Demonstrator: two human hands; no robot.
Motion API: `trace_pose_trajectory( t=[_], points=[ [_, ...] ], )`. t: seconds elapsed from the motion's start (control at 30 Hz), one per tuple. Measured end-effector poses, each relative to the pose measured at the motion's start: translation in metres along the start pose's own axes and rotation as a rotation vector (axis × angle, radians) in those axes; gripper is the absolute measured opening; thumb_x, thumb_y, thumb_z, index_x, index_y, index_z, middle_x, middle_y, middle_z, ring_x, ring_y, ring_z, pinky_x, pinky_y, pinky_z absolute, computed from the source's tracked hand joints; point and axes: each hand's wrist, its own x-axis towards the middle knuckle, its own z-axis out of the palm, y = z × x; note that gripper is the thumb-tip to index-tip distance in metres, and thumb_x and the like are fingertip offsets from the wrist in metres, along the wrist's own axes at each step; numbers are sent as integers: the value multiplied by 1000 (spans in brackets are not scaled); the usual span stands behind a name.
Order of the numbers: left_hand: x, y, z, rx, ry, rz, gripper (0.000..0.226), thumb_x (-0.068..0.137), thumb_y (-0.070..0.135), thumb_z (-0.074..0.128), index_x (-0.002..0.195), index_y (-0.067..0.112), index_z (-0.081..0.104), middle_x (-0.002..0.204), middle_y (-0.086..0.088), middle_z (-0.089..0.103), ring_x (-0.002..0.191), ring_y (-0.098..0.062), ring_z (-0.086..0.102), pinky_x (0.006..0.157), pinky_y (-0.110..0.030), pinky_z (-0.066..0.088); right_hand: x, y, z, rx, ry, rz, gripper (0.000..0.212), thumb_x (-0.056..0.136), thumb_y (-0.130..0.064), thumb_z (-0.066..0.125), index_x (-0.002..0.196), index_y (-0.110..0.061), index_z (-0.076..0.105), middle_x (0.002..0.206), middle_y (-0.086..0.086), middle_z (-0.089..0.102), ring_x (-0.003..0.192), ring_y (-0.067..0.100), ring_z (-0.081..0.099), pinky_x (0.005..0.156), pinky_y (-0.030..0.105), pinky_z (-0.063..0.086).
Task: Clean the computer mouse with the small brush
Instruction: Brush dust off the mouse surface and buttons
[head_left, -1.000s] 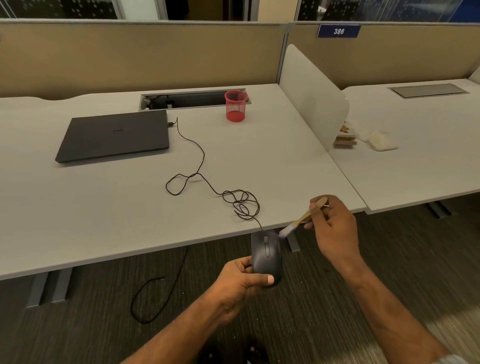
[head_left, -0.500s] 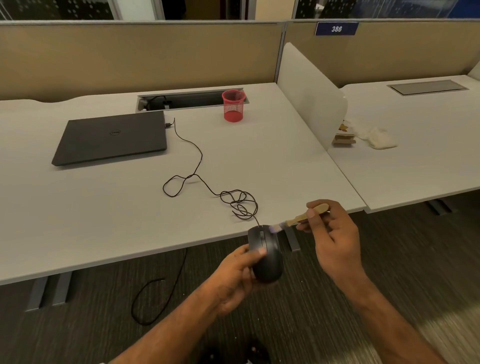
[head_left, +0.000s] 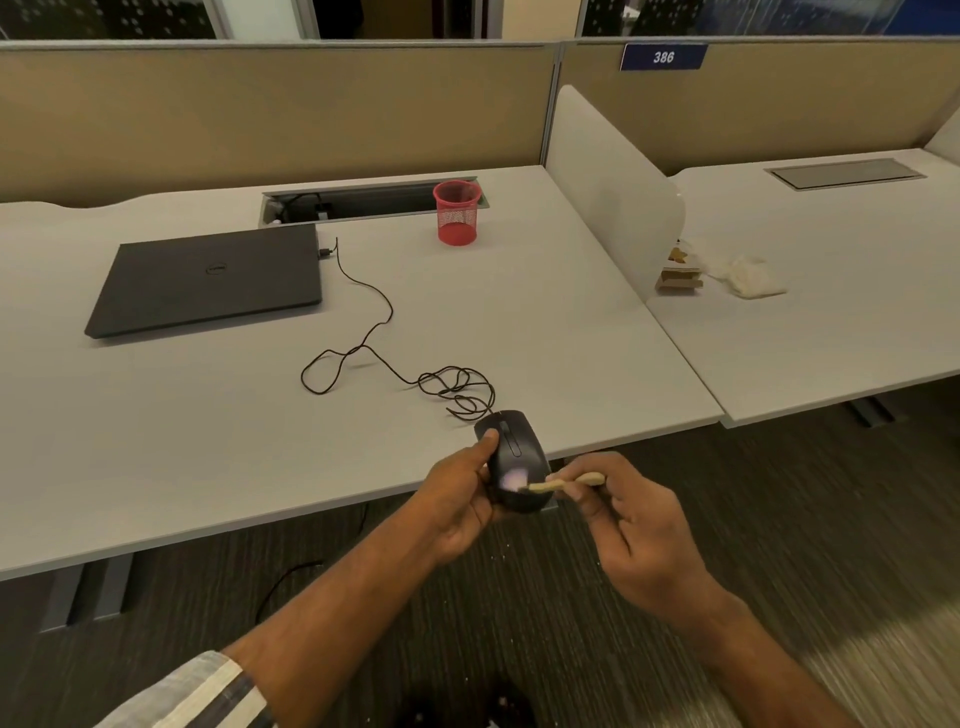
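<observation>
Head view: left hand (head_left: 457, 499) clasps light, rigid, smooth mouse (head_left: 511, 457) by its sides; right hand (head_left: 631, 525) pinches brush (head_left: 563, 483) handle.

"386" on blue partition sign (head_left: 663, 56)

Single head view, forward-down over desk (head_left: 519, 312) edge.

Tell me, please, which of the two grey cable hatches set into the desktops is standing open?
The left desk's cable hatch, behind the red mesh cup, is open, showing cables inside; the right desk's hatch is shut flat.
</observation>
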Motion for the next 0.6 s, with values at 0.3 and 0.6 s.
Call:
trace_pose_trajectory(
  t=[0.3, 0.6],
  points=[
    [13, 5, 5, 15, -1, 11, 35, 103, 25, 56, 129, 2, 54, 121, -31, 70, 109, -43, 71, 73, -52, 65, 4, 7, -10, 81, 103, -32, 18, 101, -29, 49, 112, -19, 59, 88, -10, 67, 65, -4, 60, 55, 9, 44],
    [19, 8, 4, 10, 12, 21, 31, 105, 26, 54, 125, 4, 53, 121, -29, 68, 101, -40, 74, 64, -47, 66, -2, 17, -3, 45, -67, 6, 14, 99, -26, 52, 111, -26, 59, 84, -17, 62, 60, 2, 53, 54, 12, 40]
  ],
)
